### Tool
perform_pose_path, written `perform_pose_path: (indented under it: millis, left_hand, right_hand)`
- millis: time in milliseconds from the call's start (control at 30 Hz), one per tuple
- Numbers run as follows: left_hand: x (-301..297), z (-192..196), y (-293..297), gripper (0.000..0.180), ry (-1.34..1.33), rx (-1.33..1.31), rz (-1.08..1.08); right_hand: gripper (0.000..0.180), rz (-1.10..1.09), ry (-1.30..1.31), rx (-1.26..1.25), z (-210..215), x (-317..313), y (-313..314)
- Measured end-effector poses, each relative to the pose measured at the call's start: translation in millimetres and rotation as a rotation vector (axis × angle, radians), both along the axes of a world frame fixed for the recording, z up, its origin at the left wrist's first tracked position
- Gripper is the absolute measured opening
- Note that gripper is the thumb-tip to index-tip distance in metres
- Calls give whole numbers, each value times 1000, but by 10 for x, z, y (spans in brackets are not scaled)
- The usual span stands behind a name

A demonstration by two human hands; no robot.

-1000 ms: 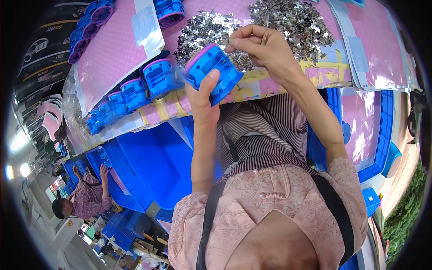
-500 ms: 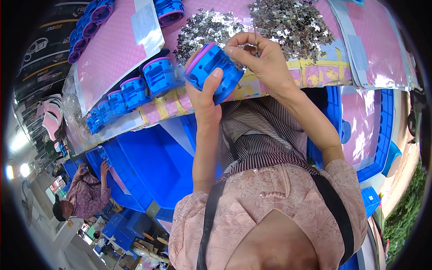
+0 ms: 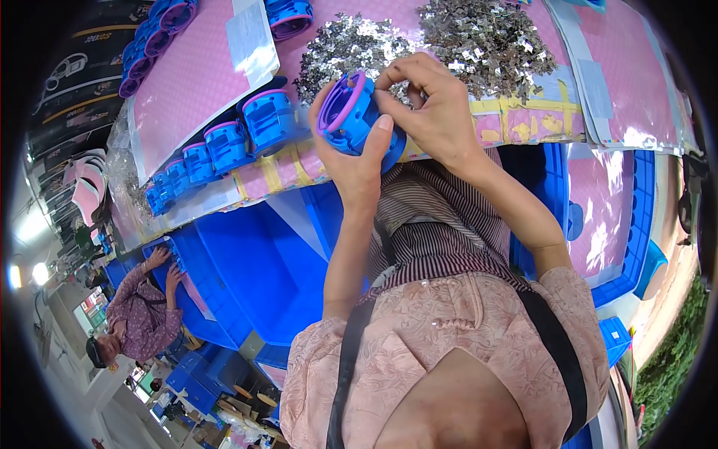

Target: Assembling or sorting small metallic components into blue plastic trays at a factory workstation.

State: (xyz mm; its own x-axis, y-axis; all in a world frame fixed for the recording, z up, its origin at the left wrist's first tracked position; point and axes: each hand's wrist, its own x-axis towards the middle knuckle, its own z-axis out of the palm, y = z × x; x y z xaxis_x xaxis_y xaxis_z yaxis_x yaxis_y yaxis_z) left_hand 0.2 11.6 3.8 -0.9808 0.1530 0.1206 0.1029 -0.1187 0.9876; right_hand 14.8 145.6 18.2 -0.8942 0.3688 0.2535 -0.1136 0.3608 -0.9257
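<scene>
Gripping the blue plastic part (image 3: pixel 359 112) with a purple ring, my left hand (image 3: pixel 351 153) wrapped around it above the pink table (image 3: pixel 202 75), right hand (image 3: pixel 426 105) pinching at its top, two heaps of metal pieces (image 3: pixel 351 45) behind, row of about five blue parts (image 3: pixel 217 146) left, grey rectangular label (image 3: pixel 250 37) on the table.

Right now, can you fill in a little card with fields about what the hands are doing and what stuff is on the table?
left hand: left hand grips a round blue plastic part with a purple rim, held up over the table edge
right hand: right hand pinches at the top of that part; anything between its fingertips is too small to tell
behind the hands: two heaps of small shiny metal pieces
to the left: row of matching blue parts lying on the pink table
below the table: big blue bin
nearby: another person at lower left
</scene>
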Motion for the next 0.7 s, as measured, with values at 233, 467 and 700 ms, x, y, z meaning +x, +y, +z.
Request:
perform_pose_path:
  millis: [233, 467, 700]
  left_hand:
    - [71, 30, -77, 70, -69, 150, 35]
    - [40, 274, 40, 76, -379, 661, -192]
    - [-511, 396, -419, 127, 355, -110, -323]
  right_hand:
    - [14, 139, 249, 323, 14, 185, -46]
    - [54, 311, -231, -694, 166, 261, 12]
    - [36, 526, -494, -696, 353, -29, 385]
